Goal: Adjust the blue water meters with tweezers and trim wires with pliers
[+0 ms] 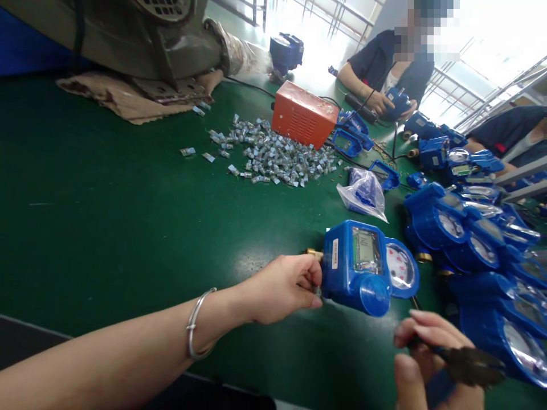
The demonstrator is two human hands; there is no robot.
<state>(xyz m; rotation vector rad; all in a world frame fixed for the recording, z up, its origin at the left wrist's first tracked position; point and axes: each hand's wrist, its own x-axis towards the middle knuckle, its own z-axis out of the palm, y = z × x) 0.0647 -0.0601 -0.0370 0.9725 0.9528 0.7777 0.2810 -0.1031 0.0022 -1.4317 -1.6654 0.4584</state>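
Note:
A blue water meter (337,256) with a lit digital display and a round dial stands on the green table in front of me. My left hand (284,290) is at its left side, next to the brass fitting (315,254). Its fingers are curled in a pinch, with a tiny greyish piece at the thumb tip that I cannot make out. Nearer to me and to the right, my right hand (436,364) is closed round a dark pair of pliers (474,366), its head pointing right; motion blurs it a little.
Many small sealed pieces (277,156) lie heaped beside an orange box (304,114). A clear bag (365,193) holds blue parts. Blue meters (447,222) crowd the right. A blower (171,51) stands back left. Across the table, a co-worker's hands (380,105) hold another meter.

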